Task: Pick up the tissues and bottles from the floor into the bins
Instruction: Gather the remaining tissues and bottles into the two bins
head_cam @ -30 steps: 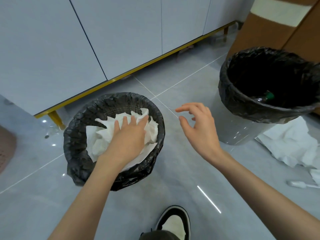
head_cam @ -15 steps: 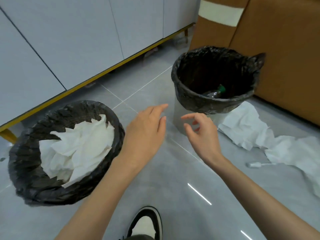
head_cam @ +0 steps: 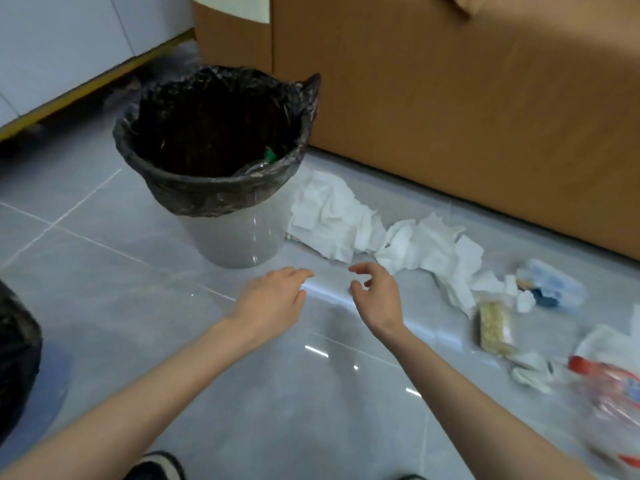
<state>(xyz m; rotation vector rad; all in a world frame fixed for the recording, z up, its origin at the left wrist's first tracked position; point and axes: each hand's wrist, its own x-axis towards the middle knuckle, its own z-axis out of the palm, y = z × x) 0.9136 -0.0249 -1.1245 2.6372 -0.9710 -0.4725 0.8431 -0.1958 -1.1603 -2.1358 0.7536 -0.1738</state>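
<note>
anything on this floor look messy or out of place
Yes. Crumpled white tissues lie strewn across the floor right of the black-lined bin, trailing along the brown furniture. Further right, a red-capped plastic bottle lies on its side among small packets. None of it is binned yet.

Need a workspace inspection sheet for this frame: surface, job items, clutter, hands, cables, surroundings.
Surface: glossy grey tiled floor, littered at right.
Job's things: crumpled tissues on the floor beside the lined bin; green-capped bottle inside it; red-capped bottle on the floor, far right; second bin at left edge.
Clutter: snack packet; clear container, blurred.
Grippers: left hand and right hand open, holding nothing.
Cables: nothing seen.
Surroundings: brown furniture, white cabinets, shoe.
</note>
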